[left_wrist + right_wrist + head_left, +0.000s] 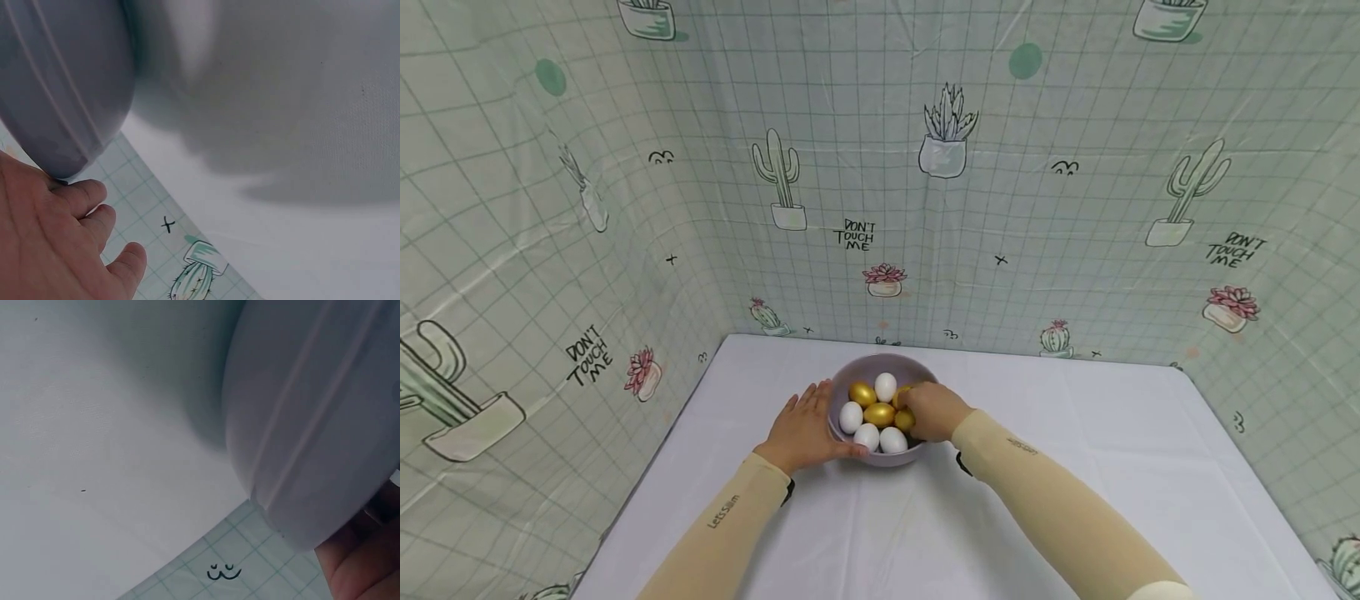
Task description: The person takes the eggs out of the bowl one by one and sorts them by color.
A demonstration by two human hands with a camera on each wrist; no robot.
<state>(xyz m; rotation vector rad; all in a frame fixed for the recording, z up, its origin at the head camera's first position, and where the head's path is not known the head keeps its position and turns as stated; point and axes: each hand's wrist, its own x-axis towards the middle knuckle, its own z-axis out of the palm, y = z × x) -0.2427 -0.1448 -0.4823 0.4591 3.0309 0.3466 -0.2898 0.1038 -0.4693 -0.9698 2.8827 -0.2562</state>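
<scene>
A round mauve bowl (880, 460) stands on the white-covered table and holds several white eggs (851, 417) and several shiny gold eggs (879, 414). My left hand (805, 433) rests against the bowl's left side, fingers spread along the outside and thumb lying by the near rim. In the left wrist view, those fingers (103, 219) touch or lie close beside the bowl wall (69, 81). Over the right rim reaches my right hand (934, 410), its fingers curled around a gold egg (905, 419) inside the bowl. The right wrist view shows mostly the bowl's outer wall (306, 425), hiding the fingertips.
White cloth (1060, 450) covers the table around the bowl. Behind and at both sides hangs a gridded curtain (887, 183) printed with cacti; it meets the table's far edge just beyond the bowl. Both forearms wear beige sleeves (1037, 483).
</scene>
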